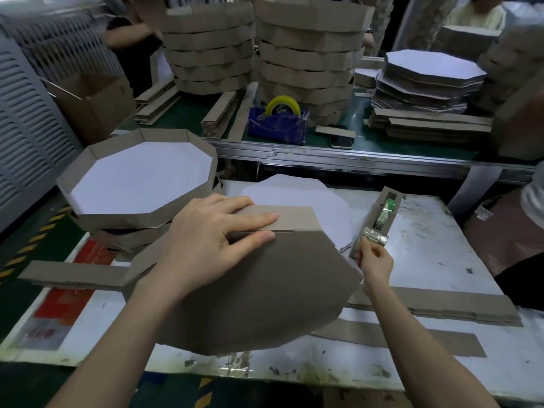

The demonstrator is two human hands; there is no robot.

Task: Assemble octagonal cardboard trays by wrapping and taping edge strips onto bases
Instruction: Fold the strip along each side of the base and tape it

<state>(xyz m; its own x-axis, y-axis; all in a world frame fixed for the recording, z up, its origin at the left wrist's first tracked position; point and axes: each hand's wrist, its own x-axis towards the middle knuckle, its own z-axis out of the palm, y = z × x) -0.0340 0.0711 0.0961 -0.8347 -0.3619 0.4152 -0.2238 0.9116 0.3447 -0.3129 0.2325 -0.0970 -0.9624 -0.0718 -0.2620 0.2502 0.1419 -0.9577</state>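
Taping step: left hand [212,240], fingers flat, pins edge strip [294,217] to octagonal base [259,290]; right hand [375,263] pinches tape [375,237], due next across strip and base.

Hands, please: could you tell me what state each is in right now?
Left hand: open, pressing the edge strip down.
Right hand: closed, pinching the tape.

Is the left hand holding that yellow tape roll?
No, the left hand presses the edge strip, while the yellow tape roll sits on the far bench.
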